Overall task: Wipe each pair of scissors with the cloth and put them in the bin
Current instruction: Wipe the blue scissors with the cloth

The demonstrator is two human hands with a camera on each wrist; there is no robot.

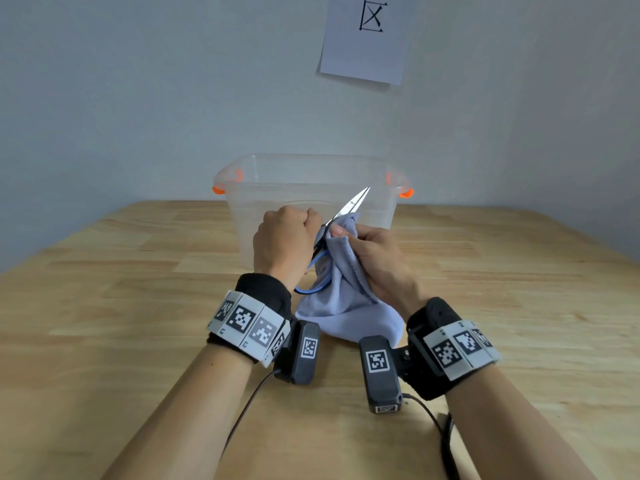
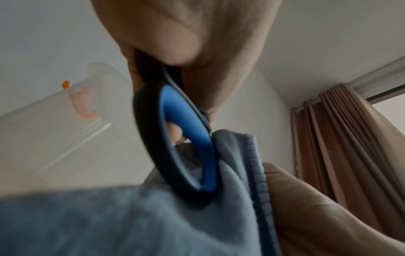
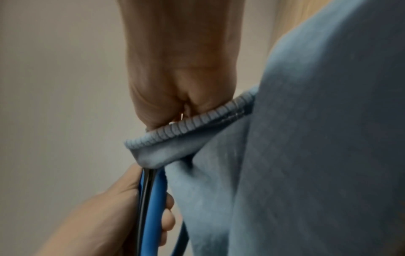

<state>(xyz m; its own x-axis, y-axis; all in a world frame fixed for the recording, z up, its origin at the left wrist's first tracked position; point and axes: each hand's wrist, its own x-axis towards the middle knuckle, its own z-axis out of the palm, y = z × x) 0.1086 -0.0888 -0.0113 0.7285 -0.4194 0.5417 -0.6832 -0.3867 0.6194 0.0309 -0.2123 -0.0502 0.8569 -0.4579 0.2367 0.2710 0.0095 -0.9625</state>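
Note:
My left hand (image 1: 287, 239) grips the black-and-blue handles of a pair of scissors (image 1: 349, 206), blades pointing up and away toward the bin. The handle loop (image 2: 186, 147) shows close in the left wrist view and again (image 3: 152, 207) in the right wrist view. My right hand (image 1: 374, 258) pinches a light blue cloth (image 1: 346, 299) around the lower part of the blades; the cloth (image 3: 306, 155) hangs down to the table. The clear plastic bin (image 1: 311, 195) with orange latches stands just behind my hands and looks empty.
The wooden table (image 1: 138, 289) spreads wide to both sides. A grey wall with a pinned paper sheet (image 1: 367, 36) rises behind the bin. Brown curtains (image 2: 350, 138) hang at the right in the left wrist view. Cables trail from both wrist cameras.

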